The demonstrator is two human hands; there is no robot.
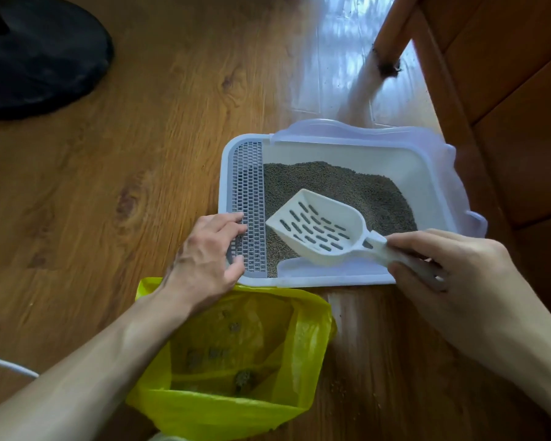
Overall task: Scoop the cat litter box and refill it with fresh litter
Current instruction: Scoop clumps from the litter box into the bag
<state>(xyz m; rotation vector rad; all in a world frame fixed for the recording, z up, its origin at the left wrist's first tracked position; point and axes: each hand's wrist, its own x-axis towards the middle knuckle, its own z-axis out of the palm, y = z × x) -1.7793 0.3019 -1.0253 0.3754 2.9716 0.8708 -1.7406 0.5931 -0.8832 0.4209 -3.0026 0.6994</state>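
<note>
A white litter box (pixel 404 163) with a pale purple rim stands on the wooden floor, holding grey-brown litter (pixel 331 183). A grey grid strip (pixel 248 198) runs along its left side. My left hand (pixel 209 253) grips the box's near left edge, fingers curled over the grid. My right hand (pixel 449 275) holds the handle of a white slotted scoop (pixel 318 227), whose empty pan hovers over the litter, pointing left. In front of the box, an open yellow plastic bag (pixel 236 402) holds a few clumps.
A wooden furniture leg (pixel 392 43) and wooden panel (pixel 506 106) stand at the right, close behind the box. A black round base (pixel 35 49) lies at the far left. A white cord (pixel 10 366) curves at the lower left. Some litter grains (pixel 341 385) are scattered on the floor.
</note>
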